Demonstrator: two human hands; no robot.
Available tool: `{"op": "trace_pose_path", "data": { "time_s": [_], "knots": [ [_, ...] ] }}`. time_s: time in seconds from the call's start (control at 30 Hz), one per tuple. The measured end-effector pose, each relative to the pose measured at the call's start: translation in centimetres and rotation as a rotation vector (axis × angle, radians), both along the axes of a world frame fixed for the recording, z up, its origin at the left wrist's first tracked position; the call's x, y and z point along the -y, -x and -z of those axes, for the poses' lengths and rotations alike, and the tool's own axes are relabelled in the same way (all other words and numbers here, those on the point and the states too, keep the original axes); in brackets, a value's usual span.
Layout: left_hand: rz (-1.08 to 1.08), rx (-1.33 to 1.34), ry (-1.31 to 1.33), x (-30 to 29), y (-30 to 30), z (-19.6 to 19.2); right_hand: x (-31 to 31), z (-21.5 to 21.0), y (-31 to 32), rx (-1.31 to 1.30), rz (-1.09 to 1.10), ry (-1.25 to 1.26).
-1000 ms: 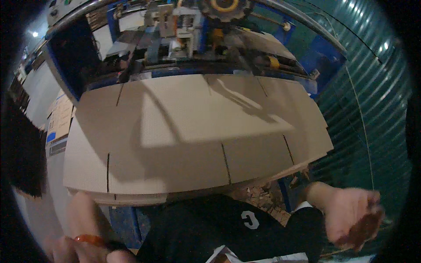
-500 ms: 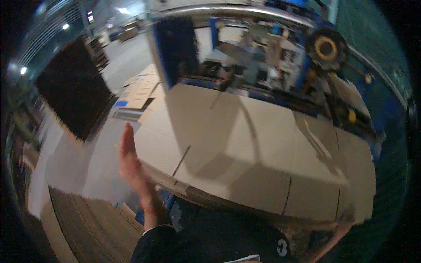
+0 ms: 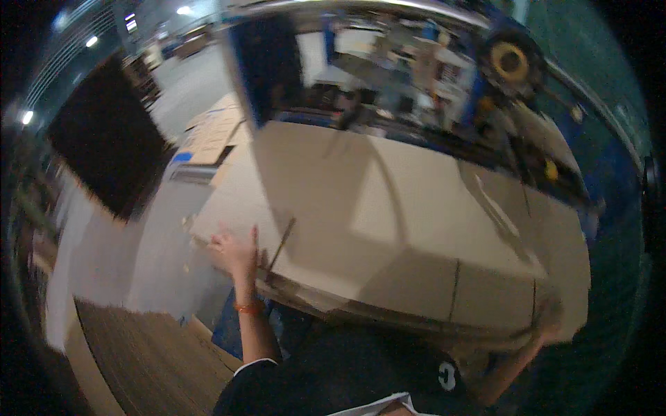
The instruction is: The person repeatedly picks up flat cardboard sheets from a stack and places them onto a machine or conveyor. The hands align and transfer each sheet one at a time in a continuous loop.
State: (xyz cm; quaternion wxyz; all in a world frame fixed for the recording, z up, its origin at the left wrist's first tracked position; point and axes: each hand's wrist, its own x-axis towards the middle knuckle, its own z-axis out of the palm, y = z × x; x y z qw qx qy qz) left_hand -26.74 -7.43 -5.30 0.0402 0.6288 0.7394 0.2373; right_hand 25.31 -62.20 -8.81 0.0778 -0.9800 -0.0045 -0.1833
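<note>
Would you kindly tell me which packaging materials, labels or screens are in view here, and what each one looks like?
Flat cardboard sheet: large, tan, slotted, lying before the blue machine; left hand on its left corner, right hand at its right corner.
Cardboard stack: flat tan sheets on the floor, far left.
Dark panel: black rectangle at left, blurred; cannot tell whether it is a screen.

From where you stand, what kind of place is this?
Probably a cardboard box factory: a stack of large flat slotted tan cardboard sheets, a blue industrial machine with a yellow wheel behind it, and a wide concrete floor.
</note>
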Motion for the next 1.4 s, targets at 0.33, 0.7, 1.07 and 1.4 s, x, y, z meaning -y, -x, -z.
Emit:
{"op": "trace_pose_path", "data": {
  "time_s": [0.33,0.7,1.07,1.4],
  "knots": [
    [0.165,1.207,-0.603,-2.6,3.0,-2.1,-0.2,-6.1,-3.1,0.454,-0.214,-1.624],
    [0.566,1.288,-0.106,1.6,2.3,-3.1,-6.8,-9.0,19.0,0.333,-0.658,-0.587],
    [1.378,-0.171,-0.123,7.7,-4.5,-5.3,-10.9,-8.8,20.0,-0.087,-1.237,0.138],
    [1.434,-0.143,-0.233,6.3,-5.5,-5.4,-13.9,-10.2,16.8,-0.281,-1.301,-0.078]
  ]
}}
